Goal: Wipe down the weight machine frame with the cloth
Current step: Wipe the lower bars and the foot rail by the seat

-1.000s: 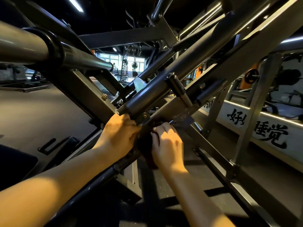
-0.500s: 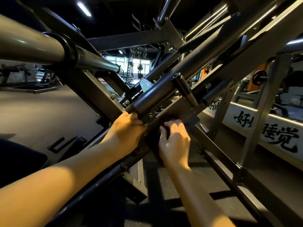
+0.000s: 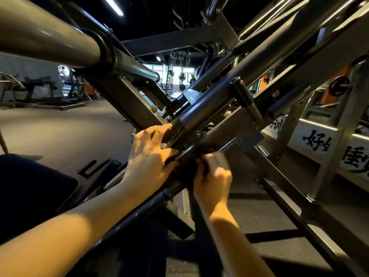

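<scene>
The dark grey weight machine frame (image 3: 235, 126) is painted metal, smooth with a dull satin sheen; the thick round grey tube (image 3: 50, 37) at the near left is glossier, streaked with light; a thin chrome rod (image 3: 227, 145) shines bright; the small brass-coloured bolt (image 3: 153, 108) glints; the dark cloth (image 3: 189, 168) looks soft and matt, though blurred; the dark floor (image 3: 259, 214) is matt, finely speckled.

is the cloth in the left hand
No, the right hand grips the dark cloth against the slanted frame bar, while the left hand rests bare beside it.
</scene>
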The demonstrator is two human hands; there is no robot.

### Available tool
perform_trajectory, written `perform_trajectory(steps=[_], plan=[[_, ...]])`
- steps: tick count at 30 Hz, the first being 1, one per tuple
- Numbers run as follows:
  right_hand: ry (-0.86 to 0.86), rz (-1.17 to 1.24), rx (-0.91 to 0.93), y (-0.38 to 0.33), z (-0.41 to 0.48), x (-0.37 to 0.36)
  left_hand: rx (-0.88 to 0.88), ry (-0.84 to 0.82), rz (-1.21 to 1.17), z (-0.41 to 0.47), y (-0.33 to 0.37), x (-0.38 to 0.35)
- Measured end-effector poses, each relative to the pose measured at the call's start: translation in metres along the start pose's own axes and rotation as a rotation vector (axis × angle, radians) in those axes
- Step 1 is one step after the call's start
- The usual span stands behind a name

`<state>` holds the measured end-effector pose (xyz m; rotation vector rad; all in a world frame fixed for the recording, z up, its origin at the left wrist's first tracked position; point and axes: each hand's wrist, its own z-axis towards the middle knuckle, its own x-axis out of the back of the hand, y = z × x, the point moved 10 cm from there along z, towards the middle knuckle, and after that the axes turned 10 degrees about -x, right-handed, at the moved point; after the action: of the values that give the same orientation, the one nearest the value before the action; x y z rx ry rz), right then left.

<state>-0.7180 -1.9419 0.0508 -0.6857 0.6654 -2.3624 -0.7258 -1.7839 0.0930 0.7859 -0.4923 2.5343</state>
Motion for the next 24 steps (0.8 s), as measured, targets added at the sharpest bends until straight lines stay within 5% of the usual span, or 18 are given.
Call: perform_trajectory(steps=[3,9,14,21,24], plan=[[-0.152,-0.079,0.170,-0.012,-0.021,-0.018,-0.032,0.014,-0.008,-0.002,0.003,-0.002],[0.115,0.066,-0.003,-0.002,0.023,0.026,-0.174,0.085,0.142,-0.020,0.005,0.005],[-0.186,-0.017,0.156,-0.011,-0.019,-0.027,-0.068,0.044,0.127,-0.028,-0.014,-0.007],[0.116,0.090,-0.063,0.005,0.025,0.027,0.038,-0.104,0.106,-0.029,-0.014,-0.016],[-0.113,-0.008,0.043,-0.011,-0.014,-0.018,0.030,-0.062,0.118,-0.031,-0.011,-0.009]])
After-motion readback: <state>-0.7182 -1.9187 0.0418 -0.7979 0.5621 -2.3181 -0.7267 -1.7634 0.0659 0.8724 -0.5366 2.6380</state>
